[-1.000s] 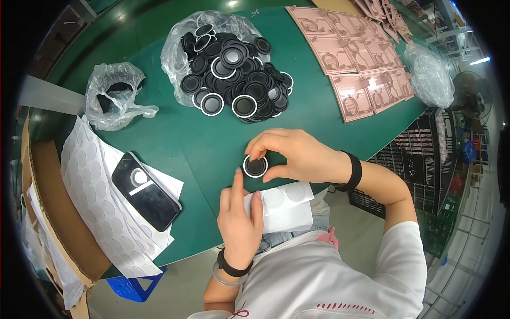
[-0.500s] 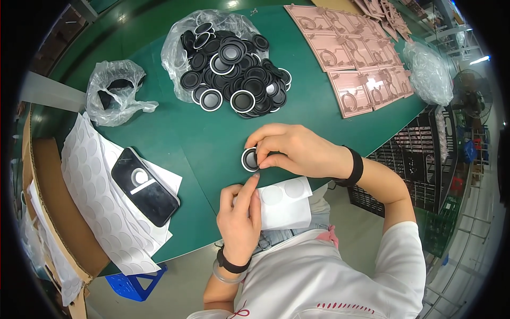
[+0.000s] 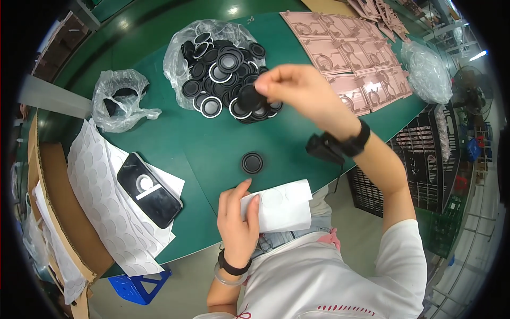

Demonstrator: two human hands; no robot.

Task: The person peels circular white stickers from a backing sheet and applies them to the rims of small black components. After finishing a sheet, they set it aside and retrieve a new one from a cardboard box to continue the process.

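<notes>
My left hand point(image 3: 237, 222) grips a folded sheet of round white stickers point(image 3: 284, 210) between thumb and fingers at the table's near edge. Just beyond its fingertips, a round black cap point(image 3: 252, 162) lies on the green table with its ringed dark face up. Farther off, my right hand point(image 3: 297, 89) pinches another black disc point(image 3: 249, 99), slightly blurred, over the near right side of a heap. That heap of round black caps point(image 3: 226, 66), some with white rims, spills from an open clear plastic bag point(image 3: 175, 56).
Pink moulded plastic panels point(image 3: 340, 50) cover the far right, beside a stuffed clear bag point(image 3: 427, 72). At the left are a smaller plastic bag point(image 3: 121, 85), sticker sheets point(image 3: 101, 186), a phone point(image 3: 149, 190) and a cardboard box point(image 3: 69, 196). Black crates point(image 3: 419, 165) stand right of the table.
My right hand has left the cap near my left fingers and moved away to the heap, where it pinches another disc. The cap on the table now shows its dark face.
</notes>
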